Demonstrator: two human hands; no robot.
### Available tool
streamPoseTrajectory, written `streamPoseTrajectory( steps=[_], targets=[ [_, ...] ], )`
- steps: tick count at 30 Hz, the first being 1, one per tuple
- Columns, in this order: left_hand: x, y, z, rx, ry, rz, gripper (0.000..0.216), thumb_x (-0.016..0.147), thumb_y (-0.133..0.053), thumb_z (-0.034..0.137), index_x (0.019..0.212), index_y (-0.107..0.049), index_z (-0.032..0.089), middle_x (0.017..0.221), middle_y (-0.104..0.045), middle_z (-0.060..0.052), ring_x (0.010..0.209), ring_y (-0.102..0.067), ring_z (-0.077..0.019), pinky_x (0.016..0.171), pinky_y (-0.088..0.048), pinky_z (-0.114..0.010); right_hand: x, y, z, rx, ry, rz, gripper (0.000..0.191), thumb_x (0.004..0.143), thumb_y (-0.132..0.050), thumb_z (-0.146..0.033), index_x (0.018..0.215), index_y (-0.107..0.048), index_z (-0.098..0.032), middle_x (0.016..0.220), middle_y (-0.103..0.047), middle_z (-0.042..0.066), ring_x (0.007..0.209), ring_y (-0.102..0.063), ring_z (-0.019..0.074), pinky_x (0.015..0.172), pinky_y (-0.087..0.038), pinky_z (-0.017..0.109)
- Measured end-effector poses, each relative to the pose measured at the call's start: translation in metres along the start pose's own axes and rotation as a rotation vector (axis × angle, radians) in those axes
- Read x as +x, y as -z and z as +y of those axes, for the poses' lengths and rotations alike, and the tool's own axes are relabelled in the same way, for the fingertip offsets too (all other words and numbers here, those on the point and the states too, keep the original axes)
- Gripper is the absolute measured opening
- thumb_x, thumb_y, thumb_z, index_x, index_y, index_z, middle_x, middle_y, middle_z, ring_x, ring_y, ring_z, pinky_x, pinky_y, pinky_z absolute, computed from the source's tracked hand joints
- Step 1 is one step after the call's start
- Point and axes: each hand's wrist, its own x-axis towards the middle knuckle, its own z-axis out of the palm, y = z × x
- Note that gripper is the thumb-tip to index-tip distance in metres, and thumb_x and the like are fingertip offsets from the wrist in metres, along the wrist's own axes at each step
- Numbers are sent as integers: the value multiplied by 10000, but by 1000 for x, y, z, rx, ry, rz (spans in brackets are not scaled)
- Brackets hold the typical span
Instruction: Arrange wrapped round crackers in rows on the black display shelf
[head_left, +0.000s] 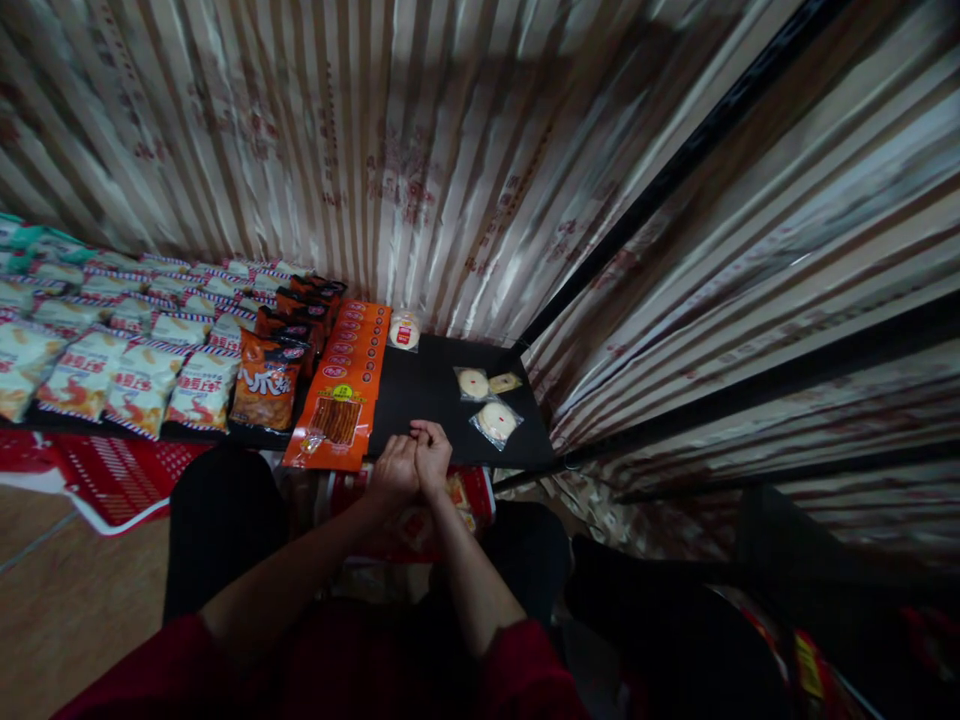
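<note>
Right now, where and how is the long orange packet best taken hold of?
Pinch the near end of the long orange packet, coming from the near side. It lies flat and long, and that end reaches the front edge of the black shelf, so it is probably easiest to lift there. The far end lies close to the curtain.

Long black shelf board (pixel 424 385); on left, cream snack bags (pixel 140 385) with red lettering and striped edges, set in several rows; teal bags (pixel 52 243) behind, at far left; next, orange-and-black snack bags (pixel 262 385) lined up front to back; beside these, long orange packet of brown stick snacks (pixel 352 345), flat, reaching front edge; just right of its back end, wrapped white disc with red label (pixel 405 331); near right end, two clear-wrapped white discs (pixel 496 420), small oblong wrapped piece (pixel 505 382) beside farther one
</note>
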Motion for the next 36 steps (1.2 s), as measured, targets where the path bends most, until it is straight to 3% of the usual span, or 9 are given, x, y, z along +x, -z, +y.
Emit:
streamPoseTrajectory(
  steps=[5, 9, 12, 16, 23, 28, 36],
  targets=[
    [-24, -7, -5, -24, -16, -96, 248, 866, -375, 156, 1010, -574, 129, 967, -601, -97, 952, -514, -216, 895, -421, -338, -24, 5, 8, -72, 121, 3, 287, 773, -364, -142, 766, -650, -169, 846, -623, 59, 719, -596, 131, 703, -495, 254],
    [-43, -19, -16, -105, 25, -169, 288, 833, -406, 137, 1082, -549, 122, 1072, -597, -101, 1037, -514, -203, 949, -407, -338, -50, 9, 21, -150, 163, -98, 286, 779, -363, -143, 737, -642, -190, 842, -622, 55, 804, -585, 146, 759, -479, 258],
    [-53, -32, -24, -139, 74, -258, 365, 814, -421, 126, 1163, -523, 110, 1158, -587, -123, 1110, -504, -200, 1007, -369, -340, -65, 11, 37, -250, 106, -196, 298, 785, -358, -135, 748, -646, -201, 827, -629, 50, 819, -576, 156, 785, -464, 267],
    [-58, -50, -34, -122, 185, -371, 359, 794, -442, 123, 1134, -556, 118, 1181, -593, -138, 1138, -511, -216, 1011, -364, -365, -76, 5, 61, -428, -47, -365, 312, 768, -378, -106, 796, -671, -208, 854, -657, 52, 844, -580, 174, 823, -446, 284],
    [-58, -67, -57, -95, 274, -398, 400, 819, -409, 128, 1200, -528, 104, 1263, -559, -148, 1159, -518, -208, 1030, -349, -347, -78, -13, 82, -458, -91, -496, 330, 817, -388, -125, 930, -692, -189, 977, -693, 80, 901, -616, 193, 839, -443, 287],
    [-57, -66, -67, -57, 399, -337, 464, 847, -373, 128, 1306, -435, 89, 1406, -421, -155, 1328, -342, -217, 1098, -257, -348, -73, -28, 84, -424, -138, -630, 368, 835, -406, -138, 1075, -664, -244, 1062, -695, 39, 968, -631, 186, 872, -443, 286],
    [-48, -68, -81, -123, 583, -328, 404, 896, -280, 128, 1247, -476, 82, 1264, -548, -185, 1135, -556, -188, 940, -422, -291, -60, -48, 82, -544, -215, -704, 364, 903, -380, -234, 1203, -587, -233, 1179, -640, 81, 1003, -625, 224, 858, -441, 328]
  ],
)
